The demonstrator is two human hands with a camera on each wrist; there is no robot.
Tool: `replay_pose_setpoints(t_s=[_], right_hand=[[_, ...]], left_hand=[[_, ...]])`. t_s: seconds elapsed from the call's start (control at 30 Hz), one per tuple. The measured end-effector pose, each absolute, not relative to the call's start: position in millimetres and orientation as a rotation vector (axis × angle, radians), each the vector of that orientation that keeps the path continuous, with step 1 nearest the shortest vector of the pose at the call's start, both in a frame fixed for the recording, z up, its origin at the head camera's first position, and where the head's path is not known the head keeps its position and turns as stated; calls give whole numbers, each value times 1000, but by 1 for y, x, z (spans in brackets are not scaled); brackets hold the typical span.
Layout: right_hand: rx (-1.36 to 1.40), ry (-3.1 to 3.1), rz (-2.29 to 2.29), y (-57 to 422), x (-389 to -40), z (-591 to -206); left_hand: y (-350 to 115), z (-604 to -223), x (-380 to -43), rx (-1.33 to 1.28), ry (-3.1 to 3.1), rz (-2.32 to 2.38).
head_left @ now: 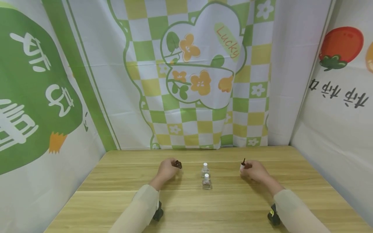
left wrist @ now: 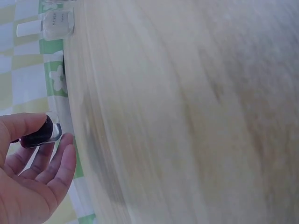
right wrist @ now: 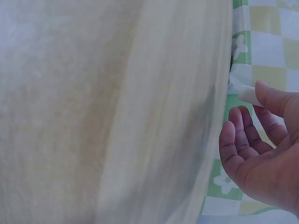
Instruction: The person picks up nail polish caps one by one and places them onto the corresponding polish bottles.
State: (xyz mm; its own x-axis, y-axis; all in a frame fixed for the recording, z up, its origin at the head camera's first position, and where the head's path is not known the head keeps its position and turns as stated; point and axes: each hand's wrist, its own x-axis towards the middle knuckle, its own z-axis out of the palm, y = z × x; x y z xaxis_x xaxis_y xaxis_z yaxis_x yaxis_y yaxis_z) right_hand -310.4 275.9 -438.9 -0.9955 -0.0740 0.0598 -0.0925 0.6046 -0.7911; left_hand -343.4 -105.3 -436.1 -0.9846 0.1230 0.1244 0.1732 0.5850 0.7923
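My left hand holds a small glass nail polish bottle with dark polish inside, pinched between thumb and fingers above the table. Out to the right, my right hand pinches a white nail polish cap. From that cap a dark brush points upward in the head view; the right wrist view does not show the brush. Between the hands two clear nail polish bottles with white caps stand upright, a nearer bottle and a farther bottle partly hidden behind it.
The wooden table reaches back to a checked curtain at its far edge. Printed cloth hangs at the left and right. A dark device sits at each wrist.
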Motion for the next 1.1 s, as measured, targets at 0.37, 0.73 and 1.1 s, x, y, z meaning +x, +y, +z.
replay_pose_setpoints(t_s=[0.37,0.73,1.1], right_hand=[[236,-2810,1287,270,-306,-421],[274,-2745,1504,259,-297,-408],[331,-2733,1555,249,-288,-396]], left_hand=[[-108,-429,-340,-257,-2678,-1533],[-109,-421,-333,-298,-2618,-1608],[-99,-413,-313,-394,-2627,-1651]])
